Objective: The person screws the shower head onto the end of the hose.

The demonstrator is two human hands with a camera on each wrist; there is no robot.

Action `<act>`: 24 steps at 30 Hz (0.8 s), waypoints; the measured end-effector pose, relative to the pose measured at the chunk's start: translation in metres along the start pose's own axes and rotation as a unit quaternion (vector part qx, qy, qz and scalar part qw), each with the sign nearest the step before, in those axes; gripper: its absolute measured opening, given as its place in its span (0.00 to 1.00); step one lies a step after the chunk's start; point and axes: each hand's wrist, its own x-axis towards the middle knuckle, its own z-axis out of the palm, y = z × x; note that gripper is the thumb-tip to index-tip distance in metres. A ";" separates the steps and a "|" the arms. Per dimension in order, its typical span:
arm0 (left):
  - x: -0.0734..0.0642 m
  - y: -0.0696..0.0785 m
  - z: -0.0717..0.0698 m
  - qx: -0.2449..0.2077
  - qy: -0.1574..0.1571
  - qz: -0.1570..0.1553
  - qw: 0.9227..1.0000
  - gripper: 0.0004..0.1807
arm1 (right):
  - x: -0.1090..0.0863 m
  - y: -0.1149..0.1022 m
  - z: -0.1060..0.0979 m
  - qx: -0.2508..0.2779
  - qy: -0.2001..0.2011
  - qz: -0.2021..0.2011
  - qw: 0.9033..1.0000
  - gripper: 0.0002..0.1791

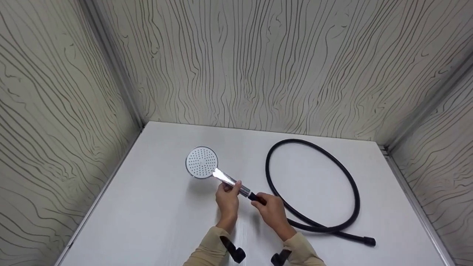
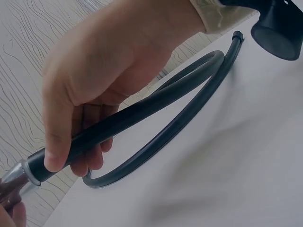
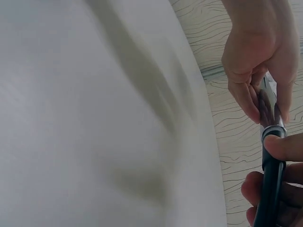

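A chrome handheld shower head [image 1: 201, 162] with a round white perforated face is held above the white table. My left hand [image 1: 227, 199] grips its handle [image 1: 224, 178], thumb on top. Just right of it, my right hand [image 1: 272, 210] grips one end of a black shower hose [image 1: 356, 199]. In the left wrist view that hose end [image 2: 41, 163] meets the chrome end of the handle; whether it is threaded on cannot be seen. In the right wrist view, the right thumb [image 3: 284, 147] presses the black hose end near the joint.
The hose loops across the right side of the white table [image 1: 147, 207], its other end [image 1: 369, 241] lying near the front right. Wood-patterned panels [image 1: 236, 66] stand behind and at both sides. Black wrist mounts [image 1: 236, 253] sit on the sleeves.
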 end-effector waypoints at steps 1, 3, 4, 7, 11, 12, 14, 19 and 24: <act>0.000 -0.001 0.000 0.001 -0.001 0.005 1.000 0.19 | 0.000 0.000 0.000 0.007 -0.005 0.009 1.000 0.05; 0.000 -0.001 0.001 0.004 -0.001 0.012 1.000 0.18 | 0.000 -0.001 0.000 0.007 -0.007 0.011 1.000 0.04; 0.000 -0.002 0.001 0.006 0.000 0.018 1.000 0.18 | 0.000 -0.002 0.001 -0.002 -0.003 0.006 1.000 0.04; -0.001 -0.003 0.003 0.025 0.019 0.041 0.999 0.17 | 0.000 -0.003 0.004 -0.040 0.014 -0.020 0.999 0.03; -0.002 -0.003 0.003 0.050 0.045 0.061 0.996 0.16 | 0.001 -0.004 0.004 -0.071 0.005 -0.038 0.997 0.05; -0.002 -0.002 0.003 0.052 0.044 0.063 0.996 0.15 | 0.002 -0.003 0.003 -0.068 -0.006 -0.034 0.997 0.06; -0.001 -0.001 0.002 0.044 0.024 0.062 0.997 0.15 | 0.005 -0.001 0.000 -0.050 -0.034 -0.021 0.998 0.07; 0.006 0.003 -0.001 -0.010 -0.040 0.032 0.999 0.15 | 0.011 0.006 -0.008 0.026 -0.080 0.012 0.996 0.07; 0.009 0.006 -0.002 -0.025 -0.054 0.003 0.998 0.18 | 0.012 0.008 -0.009 0.019 -0.079 -0.009 0.997 0.07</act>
